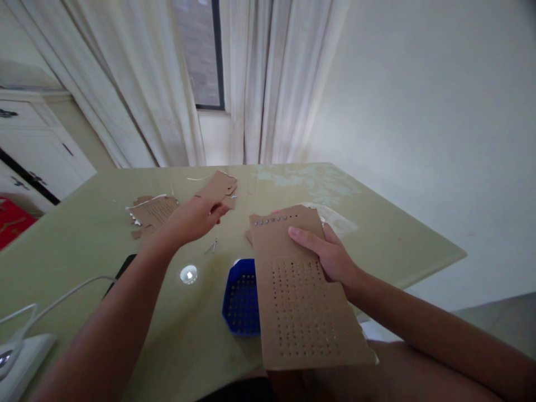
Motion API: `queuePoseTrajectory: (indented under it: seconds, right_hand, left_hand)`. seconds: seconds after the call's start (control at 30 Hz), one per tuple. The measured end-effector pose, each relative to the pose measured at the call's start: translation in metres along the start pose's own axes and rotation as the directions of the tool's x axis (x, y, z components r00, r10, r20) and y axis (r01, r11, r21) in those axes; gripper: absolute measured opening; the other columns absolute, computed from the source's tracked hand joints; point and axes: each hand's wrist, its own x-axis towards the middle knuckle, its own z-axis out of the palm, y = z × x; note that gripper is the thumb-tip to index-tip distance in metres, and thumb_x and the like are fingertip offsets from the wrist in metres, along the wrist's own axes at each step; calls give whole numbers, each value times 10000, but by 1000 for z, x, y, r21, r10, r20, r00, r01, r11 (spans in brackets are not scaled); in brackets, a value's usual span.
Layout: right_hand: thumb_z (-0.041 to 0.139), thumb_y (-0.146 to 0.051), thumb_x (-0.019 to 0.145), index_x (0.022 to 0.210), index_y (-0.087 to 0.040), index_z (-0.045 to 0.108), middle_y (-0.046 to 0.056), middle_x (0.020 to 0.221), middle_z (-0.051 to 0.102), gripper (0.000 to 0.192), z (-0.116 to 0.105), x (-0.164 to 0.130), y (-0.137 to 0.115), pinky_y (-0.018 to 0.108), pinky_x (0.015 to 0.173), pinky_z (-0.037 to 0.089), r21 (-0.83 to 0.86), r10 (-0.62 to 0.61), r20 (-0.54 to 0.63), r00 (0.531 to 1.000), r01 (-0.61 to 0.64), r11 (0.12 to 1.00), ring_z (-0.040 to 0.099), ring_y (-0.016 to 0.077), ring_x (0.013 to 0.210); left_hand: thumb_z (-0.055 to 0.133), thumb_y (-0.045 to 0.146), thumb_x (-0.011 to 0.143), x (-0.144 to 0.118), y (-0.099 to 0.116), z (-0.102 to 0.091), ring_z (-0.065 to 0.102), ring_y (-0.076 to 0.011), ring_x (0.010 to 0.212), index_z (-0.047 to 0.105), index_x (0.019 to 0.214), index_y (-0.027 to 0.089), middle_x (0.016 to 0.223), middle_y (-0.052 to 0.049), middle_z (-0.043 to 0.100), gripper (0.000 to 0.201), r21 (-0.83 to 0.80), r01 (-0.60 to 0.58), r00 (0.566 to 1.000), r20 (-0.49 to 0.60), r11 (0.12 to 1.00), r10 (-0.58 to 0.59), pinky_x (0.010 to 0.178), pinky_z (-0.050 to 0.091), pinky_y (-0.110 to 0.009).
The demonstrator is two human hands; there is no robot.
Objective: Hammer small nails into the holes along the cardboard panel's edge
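Above the greenish tabletop (178, 324), my right grip (335, 258) pinches perforated cardboard (304, 312), its stud row (267, 221) seemingly unfinished, needing steadiness; whether my left grip (203, 219) holds anything, I can't tell.

Likely a room in a home: long off-white fabric curtains (142, 84) flanking a dark-framed window (203, 56), a white panelled cabinet (37, 139) with dark ornate handles (8, 113), and a glossy pale-green table (393, 240)

The left arm (129, 301) reaches forward, left hand (203, 218) turned rightward with fingers (220, 210) curled, while the right forearm (419, 317) slants inward, right hand (336, 261) gripping, thumb (302, 237) extended on top.
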Motion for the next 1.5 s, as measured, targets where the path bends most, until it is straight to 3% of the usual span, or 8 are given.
queuePoseTrajectory:
  seconds: [0.07,0.13,0.27,0.47,0.7,0.93,1.27,1.5]
  right_hand:
    - [907,-412,838,1247,-253,793,86,1199,856,453,0,0,0,394,811,694,4,-33,19,999,33,999,827,273,954]
    - [887,-425,852,1261,-254,787,88,1208,851,454,-1,0,0,412,835,694,9,-59,36,998,59,998,825,285,981]
    - [865,-471,863,1293,-246,777,106,1212,845,494,-1,-1,-1,453,854,698,51,-68,51,996,65,997,821,323,1029]
    - [915,-490,817,1216,-214,803,126,1156,858,497,1,-2,-5,460,874,701,97,-84,57,995,78,992,832,334,1005]
    - [940,-462,834,1223,-216,829,114,1087,874,474,-3,-1,-2,391,777,715,104,-96,75,993,88,991,851,300,910]
    - [964,-459,809,1140,-208,855,90,955,876,430,-3,-4,-2,344,689,711,97,-117,5,993,116,989,847,268,788]
    - [940,-462,820,1189,-208,839,111,1055,880,459,0,-2,-6,367,706,716,50,-144,26,989,143,989,853,297,859]
    - [912,-434,861,1239,-225,840,94,1080,879,437,0,-3,-9,380,757,717,28,-191,58,980,189,982,851,289,899]
  left_hand:
    - [306,615,1111,-11,19,-15,733,-249,830,820,1079,214,989,-120,817,652,-272,-204,969,-190,940,155,740,580,-345]
    - [477,668,1073,-21,35,-25,688,-216,712,839,1146,238,911,-91,804,568,-515,-412,910,-277,752,308,638,565,-315]
    - [799,508,958,-32,51,-28,693,-211,745,869,1147,256,896,-80,791,323,-694,-492,865,-325,525,382,687,589,-317]
    - [818,269,937,-27,60,-13,660,-169,785,841,1025,237,1011,-79,767,96,-448,-734,676,-549,511,491,674,564,-289]
    - [807,159,956,-23,66,1,734,-152,833,783,924,206,937,-49,818,62,-206,-825,488,-730,526,479,731,561,-267]
    - [801,240,995,-20,69,7,745,-159,802,774,872,209,864,-33,819,130,-186,-826,471,-746,532,471,760,570,-292]
    - [767,142,993,-29,78,3,705,-164,780,746,879,201,842,-27,802,130,-111,-819,409,-801,563,438,773,549,-341]
    - [777,60,953,-33,79,-1,686,-141,760,755,902,190,855,-16,811,142,14,-800,320,-835,599,447,751,542,-306]
